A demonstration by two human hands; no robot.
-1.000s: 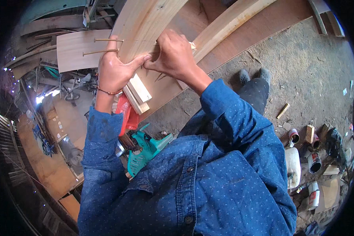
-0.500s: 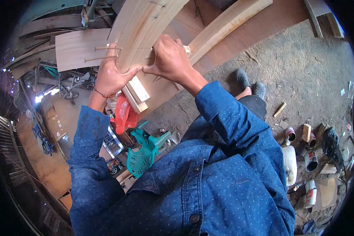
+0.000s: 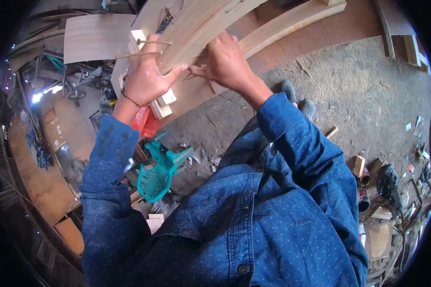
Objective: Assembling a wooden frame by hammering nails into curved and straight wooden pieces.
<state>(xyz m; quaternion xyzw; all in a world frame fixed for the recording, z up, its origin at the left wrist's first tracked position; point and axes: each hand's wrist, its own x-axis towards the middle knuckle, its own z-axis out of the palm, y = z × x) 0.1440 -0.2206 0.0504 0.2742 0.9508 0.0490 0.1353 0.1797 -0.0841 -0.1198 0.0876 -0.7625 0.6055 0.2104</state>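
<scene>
A pale wooden board (image 3: 196, 36) slants up from between my hands toward the top of the view. My left hand (image 3: 148, 79) is closed round its near left edge, and my right hand (image 3: 225, 60) grips the opposite edge. Both thumbs point toward each other at the board's near end. Two long nails (image 3: 153, 42) stick out of the board's left side, just above my left hand's fingers. Under my left wrist lie short wood offcuts (image 3: 161, 109) beside a red plastic bag (image 3: 146, 122). The fingertips behind the board are hidden.
A long timber (image 3: 292, 26) rests on the brown work surface (image 3: 316, 43) at the right. A flat panel (image 3: 98, 36) lies at the far left. Near my left forearm, a green plastic chair (image 3: 158, 170) stands on the dirt floor. Cans (image 3: 363, 200) and scraps litter the right.
The view has shifted, and both hands with the board now appear higher and further right. The chair appears further left. My grip looks the same.
</scene>
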